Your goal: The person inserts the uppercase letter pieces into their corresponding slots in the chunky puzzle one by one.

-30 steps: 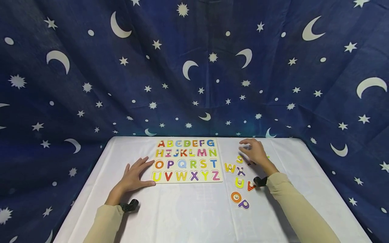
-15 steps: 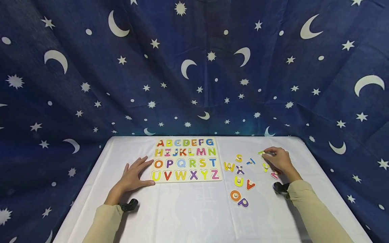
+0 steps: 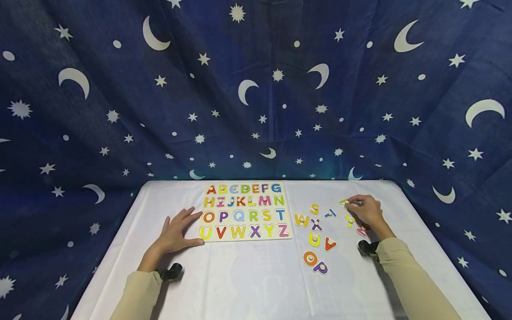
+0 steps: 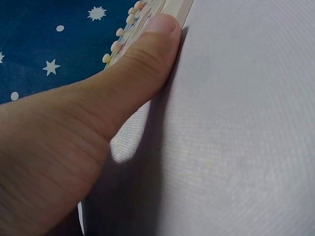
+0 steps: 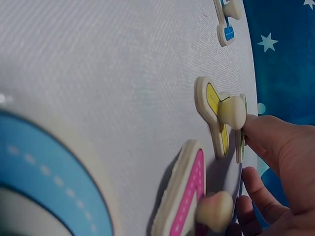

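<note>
A wooden alphabet puzzle board (image 3: 248, 240) lies at the table's middle. My left hand (image 3: 176, 233) rests at its left side with fingers spread, and the thumb (image 4: 160, 34) touches the board's edge in the left wrist view. Farther right, my right hand (image 3: 367, 211) pinches a green letter puzzle piece (image 3: 342, 201) at its knob. The thumb and fingers partly cover that piece in the right wrist view. Right beside it lie a yellow Y piece (image 5: 212, 101) and a pink letter piece (image 5: 179, 201), each with a round knob.
Several loose letters lie between board and right hand: S (image 3: 314, 208), blue T (image 3: 330, 213), W (image 3: 301, 220), X (image 3: 315, 224), U (image 3: 314, 242), red V (image 3: 330, 244), O (image 3: 306, 263) and P (image 3: 318, 270). A blue piece (image 5: 54, 162) is close to the right wrist camera. A starry curtain (image 3: 256, 66) hangs behind.
My right hand has moved right, from above the S and T pieces to the green letter piece, uncovering the blue T. My left hand has stayed at the board.
</note>
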The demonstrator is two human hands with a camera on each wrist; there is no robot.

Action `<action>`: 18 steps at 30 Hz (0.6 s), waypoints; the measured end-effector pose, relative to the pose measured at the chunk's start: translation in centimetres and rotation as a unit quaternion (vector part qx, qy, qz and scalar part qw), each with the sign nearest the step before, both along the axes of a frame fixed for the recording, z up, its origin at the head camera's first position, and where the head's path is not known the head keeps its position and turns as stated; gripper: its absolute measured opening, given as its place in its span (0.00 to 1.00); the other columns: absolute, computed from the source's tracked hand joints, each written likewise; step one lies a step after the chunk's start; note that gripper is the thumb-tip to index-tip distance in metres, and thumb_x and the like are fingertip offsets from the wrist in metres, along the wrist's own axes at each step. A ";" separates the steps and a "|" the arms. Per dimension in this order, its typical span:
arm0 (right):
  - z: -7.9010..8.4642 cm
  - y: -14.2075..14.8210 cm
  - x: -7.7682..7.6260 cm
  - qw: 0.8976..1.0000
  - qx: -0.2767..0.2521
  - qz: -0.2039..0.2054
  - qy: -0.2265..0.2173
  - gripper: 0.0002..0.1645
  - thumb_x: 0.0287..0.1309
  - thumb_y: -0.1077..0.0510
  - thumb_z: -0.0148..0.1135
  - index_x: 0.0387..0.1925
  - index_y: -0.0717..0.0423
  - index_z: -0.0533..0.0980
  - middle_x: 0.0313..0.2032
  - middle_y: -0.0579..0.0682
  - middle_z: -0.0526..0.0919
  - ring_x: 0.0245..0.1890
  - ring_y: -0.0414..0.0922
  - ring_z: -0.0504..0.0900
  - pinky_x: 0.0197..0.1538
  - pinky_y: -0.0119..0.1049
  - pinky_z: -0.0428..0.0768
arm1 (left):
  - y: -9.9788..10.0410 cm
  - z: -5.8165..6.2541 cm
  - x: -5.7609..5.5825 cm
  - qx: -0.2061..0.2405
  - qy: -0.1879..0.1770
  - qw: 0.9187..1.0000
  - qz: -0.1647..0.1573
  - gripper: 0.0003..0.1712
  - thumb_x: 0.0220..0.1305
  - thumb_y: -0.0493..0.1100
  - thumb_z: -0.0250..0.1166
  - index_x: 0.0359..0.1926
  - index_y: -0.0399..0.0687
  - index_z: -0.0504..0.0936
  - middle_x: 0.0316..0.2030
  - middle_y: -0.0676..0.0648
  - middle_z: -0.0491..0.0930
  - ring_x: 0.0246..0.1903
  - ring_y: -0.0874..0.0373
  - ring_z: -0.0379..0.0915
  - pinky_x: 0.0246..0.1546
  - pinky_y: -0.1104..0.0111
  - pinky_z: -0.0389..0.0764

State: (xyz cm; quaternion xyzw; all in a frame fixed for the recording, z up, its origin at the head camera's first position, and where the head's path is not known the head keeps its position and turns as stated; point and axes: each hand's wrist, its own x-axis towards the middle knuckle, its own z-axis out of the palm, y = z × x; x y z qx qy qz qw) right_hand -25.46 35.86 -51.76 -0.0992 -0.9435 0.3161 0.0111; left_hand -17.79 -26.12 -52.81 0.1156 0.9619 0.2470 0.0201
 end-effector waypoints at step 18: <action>2.2 -5.2 -1.2 0.992 -0.056 0.072 0.084 0.14 0.63 0.58 0.69 0.46 0.64 0.85 0.58 0.67 0.77 0.60 0.68 0.73 0.63 0.65 0.72 | 0.1 0.1 0.2 0.002 0.003 1.000 -0.001 0.57 0.44 0.67 0.81 0.74 0.52 0.71 0.76 0.36 0.60 0.77 0.32 0.46 0.70 0.27 0.34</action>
